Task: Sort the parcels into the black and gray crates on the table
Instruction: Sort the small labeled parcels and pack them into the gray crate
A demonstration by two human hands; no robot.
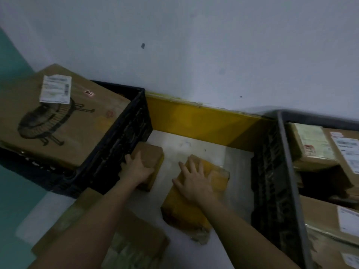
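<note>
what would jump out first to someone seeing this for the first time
Two hands in the middle: the left hand rests on a small brown parcel beside the black crate, while the right hand lies flat on a yellow parcel. A big cardboard box with a drawing sits tilted on the black crate, upper left.

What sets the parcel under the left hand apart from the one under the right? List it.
The brown parcel under the left hand is compact, plain cardboard, close against the black crate. The yellow parcel under the right hand is larger, flatter, wrinkled, and lies apart from both crates. Both lie on the white table, still unsorted.
</note>
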